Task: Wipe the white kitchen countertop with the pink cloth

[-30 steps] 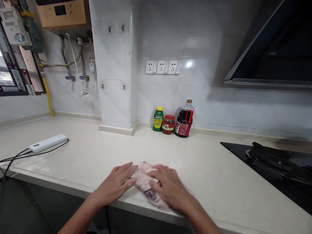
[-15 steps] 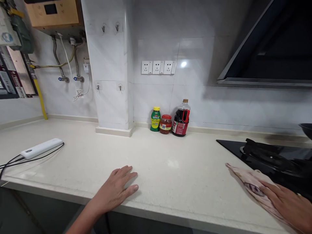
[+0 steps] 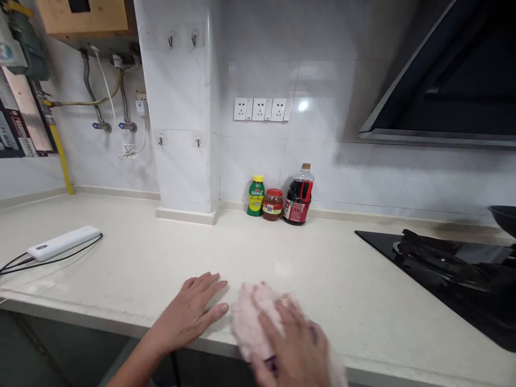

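Under my right hand (image 3: 296, 341) is a pale pink cloth (image 3: 252, 317), pressed on the countertop (image 3: 322, 269) near its front edge. The hand and cloth are blurred by motion, and part of the cloth hangs below the wrist side. My left hand (image 3: 193, 309) rests on the counter just left of the cloth, fingers stretched out and holding nothing. A small gap separates the left thumb from the cloth.
Against the back wall stand a green bottle with a yellow cap (image 3: 256, 196), a red-lidded jar (image 3: 273, 205) and a dark sauce bottle (image 3: 299, 196). A black gas stove (image 3: 439, 269) lies right, below a range hood (image 3: 443, 102). A white power bank-like device (image 3: 64, 243) with black cables lies left.
My right hand has swept the cloth leftward from beside the stove to the middle of the counter, near my left hand. The left hand has stayed in place.
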Motion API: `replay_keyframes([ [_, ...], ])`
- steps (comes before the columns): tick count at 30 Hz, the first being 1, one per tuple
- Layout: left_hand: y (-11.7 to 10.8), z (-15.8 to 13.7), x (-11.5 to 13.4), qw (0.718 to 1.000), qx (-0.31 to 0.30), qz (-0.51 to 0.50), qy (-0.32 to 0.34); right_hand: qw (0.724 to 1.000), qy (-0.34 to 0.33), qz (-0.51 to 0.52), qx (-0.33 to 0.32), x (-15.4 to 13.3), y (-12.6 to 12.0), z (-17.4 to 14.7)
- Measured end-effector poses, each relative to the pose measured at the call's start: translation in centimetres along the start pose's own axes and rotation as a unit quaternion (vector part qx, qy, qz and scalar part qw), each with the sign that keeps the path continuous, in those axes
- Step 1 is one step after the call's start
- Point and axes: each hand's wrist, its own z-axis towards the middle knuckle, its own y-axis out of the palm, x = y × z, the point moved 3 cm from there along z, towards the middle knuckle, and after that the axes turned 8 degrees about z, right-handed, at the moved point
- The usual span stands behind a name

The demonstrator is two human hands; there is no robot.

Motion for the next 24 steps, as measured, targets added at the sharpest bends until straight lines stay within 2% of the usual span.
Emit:
replay_keyframes([
  [3,-0.2,0.1,-0.5,1.0,0.005,-0.027,-0.013,0.993,-0.078,0.078,-0.047,-6.5,2.4,2.9],
  [5,-0.4,0.0,-0.8,0.997,0.015,-0.059,-0.041,0.989,-0.104,0.098,-0.041,-9.4,3.5,4.0],
  [7,-0.5,0.0,-1.1,0.994,0.025,-0.086,-0.065,0.988,-0.12,0.098,-0.002,-10.8,3.9,4.4],
  [10,-0.5,0.1,-1.0,0.995,0.017,-0.082,-0.058,0.983,-0.153,0.08,0.062,-10.2,3.4,3.9],
  [13,-0.3,0.2,-0.8,0.998,0.001,-0.051,-0.03,0.979,-0.185,0.047,0.072,-6.9,2.1,2.5],
  [17,-0.2,0.1,-0.5,0.999,-0.018,-0.025,-0.014,0.984,-0.174,-0.01,0.024,0.3,-0.1,-0.1],
  [19,-0.2,0.0,-0.3,1.0,-0.025,-0.014,-0.012,0.991,-0.131,-0.031,-0.003,4.9,-1.5,-1.6],
  [24,-0.1,-0.3,0.0,0.999,-0.039,0.011,-0.01,0.995,0.042,-0.076,-0.056,17.2,-4.4,-5.2],
])
